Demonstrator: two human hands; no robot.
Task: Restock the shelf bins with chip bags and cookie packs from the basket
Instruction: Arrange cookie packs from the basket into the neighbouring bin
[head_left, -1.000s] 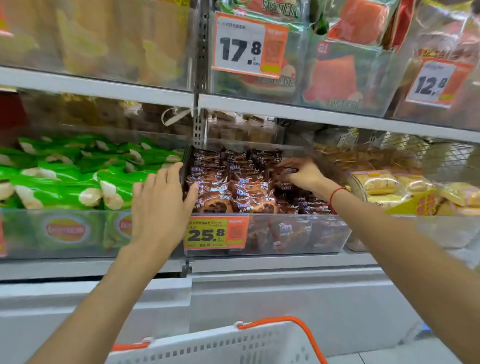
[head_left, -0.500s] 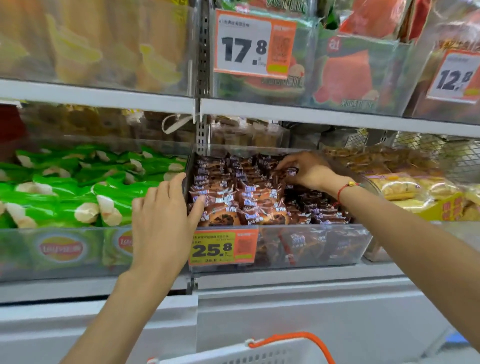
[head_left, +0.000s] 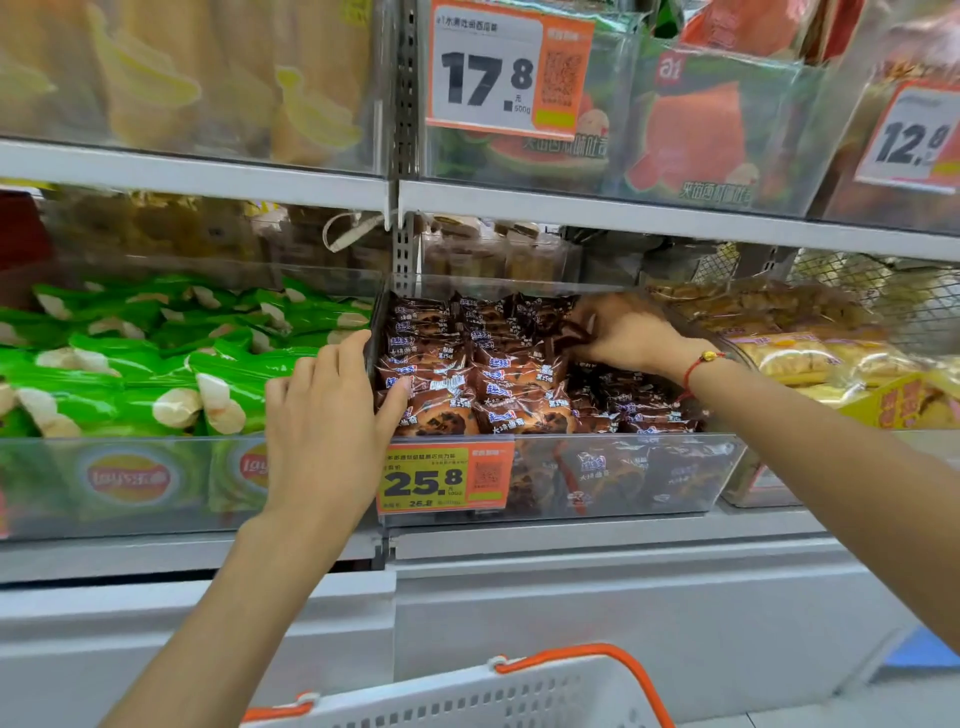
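Orange price tags (head_left: 508, 70) hang above a red bracelet (head_left: 698, 364).

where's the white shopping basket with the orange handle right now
In the head view, the white perforated plastic basket with the orange handle sits at the bottom centre, below the clear bin of brown cookie packs, between the person's forearms.
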